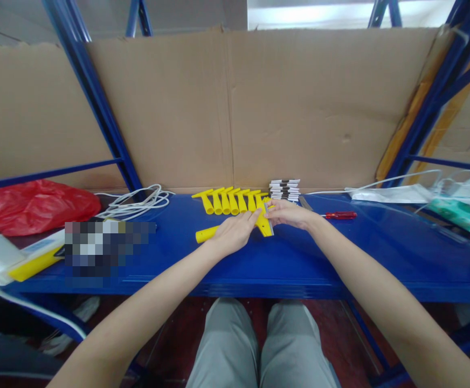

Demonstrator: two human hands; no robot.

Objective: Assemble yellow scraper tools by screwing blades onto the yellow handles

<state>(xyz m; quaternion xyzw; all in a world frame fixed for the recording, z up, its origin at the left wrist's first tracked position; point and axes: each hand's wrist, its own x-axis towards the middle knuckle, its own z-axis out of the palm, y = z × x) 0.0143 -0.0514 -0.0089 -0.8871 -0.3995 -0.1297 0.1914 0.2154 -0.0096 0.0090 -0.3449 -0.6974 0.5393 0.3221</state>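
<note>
A yellow T-shaped scraper (pixel 206 234) lies across the blue table in front of me, its handle pointing left and its wide head to the right. Wrapped over the handle near the head is my left hand (pixel 235 233). A thin metal blade (pixel 271 226) runs along the head's right edge. My right hand (pixel 289 213) pinches at this blade, its fingertips partly hidden. Just behind my hands stands a row of several more yellow scrapers (pixel 235 202), handles toward me. Beside their right end is a stack of small white packets with dark bands (pixel 284 189).
A red-handled screwdriver (pixel 340 215) lies right of my right hand. A red plastic bag (pixel 36 207), a coiled white cable (pixel 146 202) and a blurred-out item (pixel 97 248) are on the left. White and green packaging (pixel 461 213) lies far right. Cardboard (pixel 299 108) walls the back.
</note>
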